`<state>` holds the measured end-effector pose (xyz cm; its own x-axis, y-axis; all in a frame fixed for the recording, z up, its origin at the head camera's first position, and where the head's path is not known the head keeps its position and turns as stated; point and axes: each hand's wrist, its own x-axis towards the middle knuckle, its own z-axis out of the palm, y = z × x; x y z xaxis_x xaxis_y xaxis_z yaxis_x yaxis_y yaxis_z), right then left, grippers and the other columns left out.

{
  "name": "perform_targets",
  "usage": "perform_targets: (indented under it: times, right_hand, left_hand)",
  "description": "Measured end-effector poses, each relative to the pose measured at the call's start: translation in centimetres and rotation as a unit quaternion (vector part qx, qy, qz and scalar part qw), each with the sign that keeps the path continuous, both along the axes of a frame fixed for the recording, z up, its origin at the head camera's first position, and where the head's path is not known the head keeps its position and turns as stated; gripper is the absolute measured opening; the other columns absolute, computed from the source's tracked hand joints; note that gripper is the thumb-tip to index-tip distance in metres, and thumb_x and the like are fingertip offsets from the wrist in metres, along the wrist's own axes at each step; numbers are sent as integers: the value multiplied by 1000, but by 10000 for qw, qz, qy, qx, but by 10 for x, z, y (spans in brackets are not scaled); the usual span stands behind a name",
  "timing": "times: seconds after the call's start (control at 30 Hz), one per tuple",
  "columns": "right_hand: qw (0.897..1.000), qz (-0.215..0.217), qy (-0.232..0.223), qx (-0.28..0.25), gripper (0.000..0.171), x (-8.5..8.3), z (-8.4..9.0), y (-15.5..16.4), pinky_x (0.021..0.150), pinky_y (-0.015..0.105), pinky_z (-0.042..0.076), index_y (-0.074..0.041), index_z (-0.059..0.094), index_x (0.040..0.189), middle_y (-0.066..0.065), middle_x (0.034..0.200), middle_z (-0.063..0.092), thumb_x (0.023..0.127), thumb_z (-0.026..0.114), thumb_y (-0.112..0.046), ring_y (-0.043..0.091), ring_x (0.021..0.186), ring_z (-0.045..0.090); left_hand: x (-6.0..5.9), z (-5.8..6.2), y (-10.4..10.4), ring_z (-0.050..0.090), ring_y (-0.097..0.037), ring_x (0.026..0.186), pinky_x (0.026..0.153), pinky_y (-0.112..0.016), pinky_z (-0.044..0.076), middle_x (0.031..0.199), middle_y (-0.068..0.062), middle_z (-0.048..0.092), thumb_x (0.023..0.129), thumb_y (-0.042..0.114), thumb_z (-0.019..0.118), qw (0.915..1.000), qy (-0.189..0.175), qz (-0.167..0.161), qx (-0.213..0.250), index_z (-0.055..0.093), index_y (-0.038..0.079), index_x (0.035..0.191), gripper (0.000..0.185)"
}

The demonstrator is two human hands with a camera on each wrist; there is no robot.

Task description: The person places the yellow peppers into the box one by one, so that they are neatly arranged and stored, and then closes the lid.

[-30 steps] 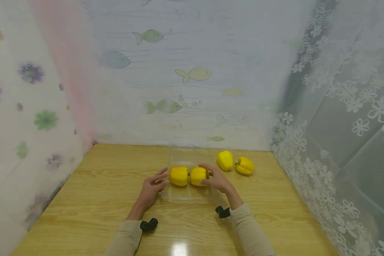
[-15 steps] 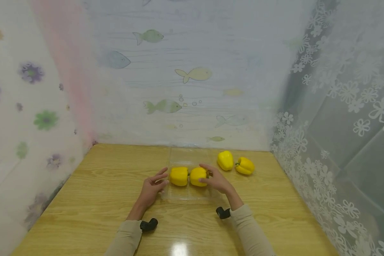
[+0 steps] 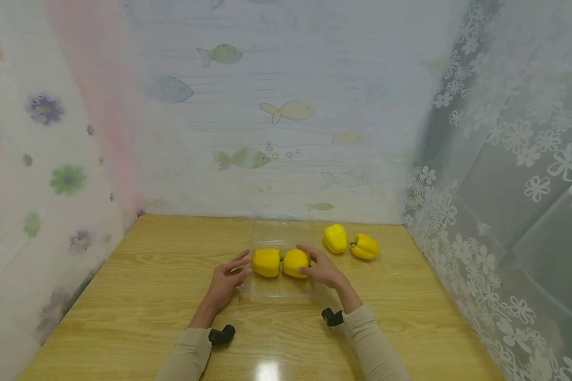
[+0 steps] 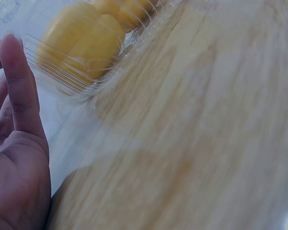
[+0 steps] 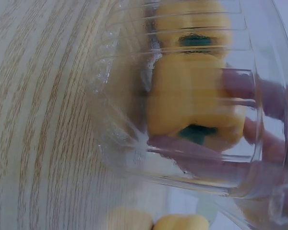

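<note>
Two yellow bell peppers lie end to end in a clear plastic clamshell box [image 3: 267, 290], whose lid stands open toward the wall. My right hand [image 3: 328, 270] reaches inside and holds the right bell pepper [image 3: 294, 263], thumb on the near side and fingers on the far side. Through the ribbed wall in the right wrist view, those fingers show around this pepper's green stem end. Beside it sits the left bell pepper [image 3: 266, 263]. My left hand [image 3: 225, 280] is at the box's left side, fingers extended, one fingertip [image 4: 12, 45] right at the rim.
Two more yellow bell peppers, one upright [image 3: 336, 239] and one on its side [image 3: 364, 247], rest on the wooden table [image 3: 171, 254] at the back right. A fish-print curtain [image 3: 286, 137] hangs behind the table, with flowered curtains at both sides.
Both hands stay almost in place, the right one still around the right bell pepper. Only a very slight shift of the head view shows.
</note>
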<state>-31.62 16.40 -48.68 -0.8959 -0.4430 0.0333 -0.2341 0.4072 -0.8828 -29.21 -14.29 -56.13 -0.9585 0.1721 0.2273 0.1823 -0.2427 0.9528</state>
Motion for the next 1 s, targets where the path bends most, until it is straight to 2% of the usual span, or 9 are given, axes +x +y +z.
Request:
perform_targets:
  times: [0.3,0.57,0.77,1.0]
  right_hand:
    - [9999,92,-142,-35,63,-2,-3,5,117,61,28,0,40,154,25,161,33,97,67,-2,51,147,26]
    - [9993,-96,-307,-177,66,-2,-3,3,110,59,41,-4,45,152,22,161,35,92,72,0,53,146,29]
    - [9995,-56,-256,-202,69,-3,-1,2,112,61,38,1,42,153,26,160,34,91,71,4,55,145,27]
    - [9995,-177,-162,-221,68,-2,-3,1,111,57,40,-3,47,151,22,159,39,88,73,6,51,145,31]
  left_hand:
    - [-1,-2,0,66,-4,91,59,-17,51,161,-17,39,96,2,69,9999,46,17,-91,58,-15,134,43]
    - [0,-1,0,65,-6,86,59,-18,50,161,-16,39,95,2,69,10000,87,5,-33,58,-15,133,43]
    - [0,0,1,64,-6,85,59,-18,50,161,-15,40,96,3,70,9999,73,27,-87,58,-15,134,44]
    - [0,0,0,65,-5,86,59,-18,51,160,-16,40,96,4,70,9998,126,31,-147,58,-14,134,44]
